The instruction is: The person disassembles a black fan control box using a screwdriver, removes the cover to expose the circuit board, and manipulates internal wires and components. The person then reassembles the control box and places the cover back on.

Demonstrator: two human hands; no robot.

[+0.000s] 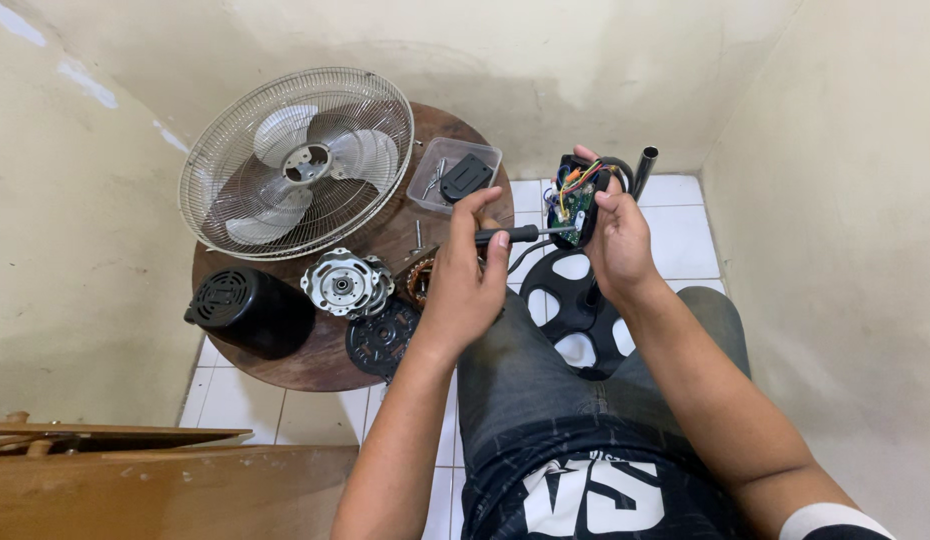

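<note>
My left hand [465, 285] grips a black-handled screwdriver [515, 235] whose tip points right into a black control housing [577, 198]. Coloured wires and a green circuit board show inside that housing. My right hand [617, 240] holds it upright from behind, above my knees. A black cable loops off the housing's top.
A round wooden table [330, 360] carries a fan grille with blades [297, 160], a black motor cover [250, 312], a silver motor plate [345, 284], a dark plate [382, 338] and a clear tray of parts [455, 175]. The black fan base [570, 310] and pole [644, 165] stand on white tiles. Wooden boards [135, 480] lie lower left.
</note>
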